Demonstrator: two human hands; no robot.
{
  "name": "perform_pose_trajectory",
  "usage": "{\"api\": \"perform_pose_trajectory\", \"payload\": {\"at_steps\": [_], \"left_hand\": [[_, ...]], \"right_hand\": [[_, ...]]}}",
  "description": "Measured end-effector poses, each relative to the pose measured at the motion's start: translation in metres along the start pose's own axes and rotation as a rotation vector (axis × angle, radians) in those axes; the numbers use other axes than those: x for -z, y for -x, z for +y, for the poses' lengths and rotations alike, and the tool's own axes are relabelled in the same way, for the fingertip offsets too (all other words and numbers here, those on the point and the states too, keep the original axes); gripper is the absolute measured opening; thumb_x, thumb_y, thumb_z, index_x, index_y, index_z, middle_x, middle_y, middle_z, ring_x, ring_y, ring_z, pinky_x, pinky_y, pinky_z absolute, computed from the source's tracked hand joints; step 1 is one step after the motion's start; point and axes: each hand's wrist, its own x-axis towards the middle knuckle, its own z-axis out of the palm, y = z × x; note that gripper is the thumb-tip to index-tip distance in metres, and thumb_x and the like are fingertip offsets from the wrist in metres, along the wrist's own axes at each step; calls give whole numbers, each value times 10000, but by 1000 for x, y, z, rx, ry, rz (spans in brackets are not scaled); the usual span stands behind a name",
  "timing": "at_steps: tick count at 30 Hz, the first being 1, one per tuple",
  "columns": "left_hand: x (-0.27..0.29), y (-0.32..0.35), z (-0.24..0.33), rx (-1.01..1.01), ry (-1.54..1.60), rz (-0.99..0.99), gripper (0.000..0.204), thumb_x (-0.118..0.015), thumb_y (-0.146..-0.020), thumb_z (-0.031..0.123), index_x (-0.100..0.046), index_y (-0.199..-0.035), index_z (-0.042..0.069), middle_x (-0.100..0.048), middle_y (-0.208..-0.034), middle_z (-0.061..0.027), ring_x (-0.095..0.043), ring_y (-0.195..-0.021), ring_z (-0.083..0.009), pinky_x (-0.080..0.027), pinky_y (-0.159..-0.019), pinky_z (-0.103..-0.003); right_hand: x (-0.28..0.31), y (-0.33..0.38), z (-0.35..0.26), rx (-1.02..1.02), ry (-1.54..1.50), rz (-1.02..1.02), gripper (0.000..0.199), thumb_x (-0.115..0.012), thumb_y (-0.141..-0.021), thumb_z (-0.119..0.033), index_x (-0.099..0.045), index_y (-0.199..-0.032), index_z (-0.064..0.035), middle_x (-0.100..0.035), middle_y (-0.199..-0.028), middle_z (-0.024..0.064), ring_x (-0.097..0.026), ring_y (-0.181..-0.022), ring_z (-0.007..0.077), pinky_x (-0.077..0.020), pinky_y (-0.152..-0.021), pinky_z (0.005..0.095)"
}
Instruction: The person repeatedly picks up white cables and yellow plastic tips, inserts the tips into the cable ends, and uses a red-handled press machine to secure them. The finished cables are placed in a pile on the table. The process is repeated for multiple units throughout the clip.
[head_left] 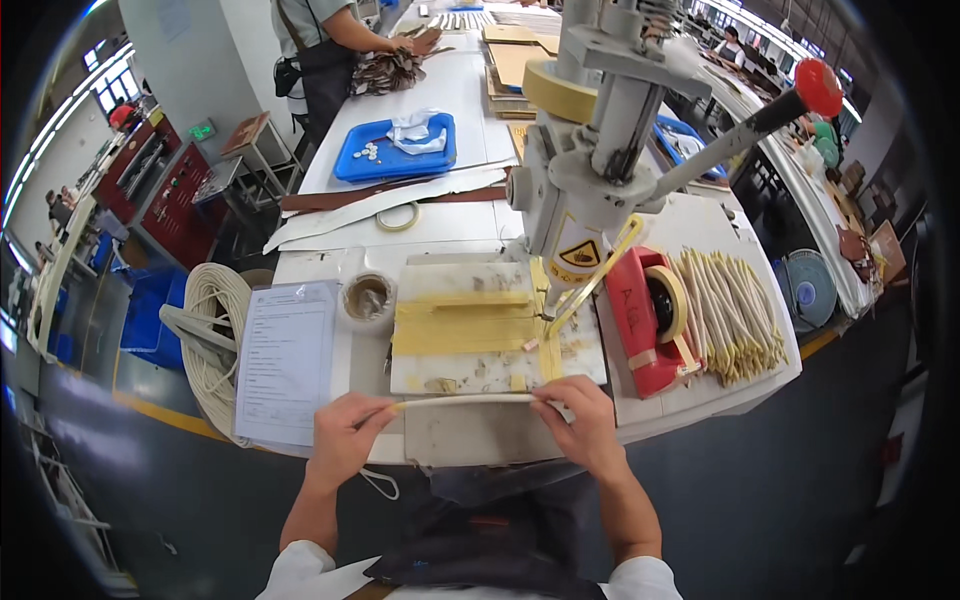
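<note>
A short white cord (470,399) is stretched level between my two hands, just in front of the white board's near edge. My left hand (352,432) pinches its left end, where a bit of yellow shows. My right hand (583,420) pinches the other end; the fingers cover that tip. Beyond the cord lies the stained white board (410,375) with yellow tape strips (480,335) across it. Over the board's right side stands a grey hand press (565,190) with a red-knobbed lever (820,88).
Right of the board are a red tape dispenser (640,340) and a pile of yellow-tipped cords (728,315). At left sit a paper sheet (288,360), a tape roll (368,298) and a cord coil (215,300). Farther back, a blue tray (350,165) lies near another person (325,40).
</note>
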Motion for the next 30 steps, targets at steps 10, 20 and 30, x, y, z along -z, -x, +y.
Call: {"api": "perform_pose_trajectory", "payload": {"at_steps": [10,20,30], "left_hand": [[-9,-38,-15,-2,-36,-21,158,-786,-875,105,-765,-990,0,-736,-887,-145,-703,-771,-237,-539,-696,-318],[0,-49,-26,55,-40,-114,144,-768,-876,91,-769,-990,4,-752,-877,-141,-716,-741,-210,-549,-675,-321],[-2,-57,-36,48,-10,-161,227,-741,-904,216,-714,-1038,35,-757,-911,-150,-748,-826,-274,-568,-731,-352]], "right_hand": [[-20,-26,25,-102,132,64,174,-796,-794,-32,-737,-955,-65,-704,-948,70,-678,-819,276,-549,-700,373],[-23,-33,29,-5,188,54,166,-785,-814,-36,-739,-972,-47,-674,-957,86,-621,-625,169,-506,-595,311],[-22,-25,26,-117,101,29,109,-727,-862,24,-711,-961,-18,-646,-953,114,-619,-679,181,-493,-605,285]]}}
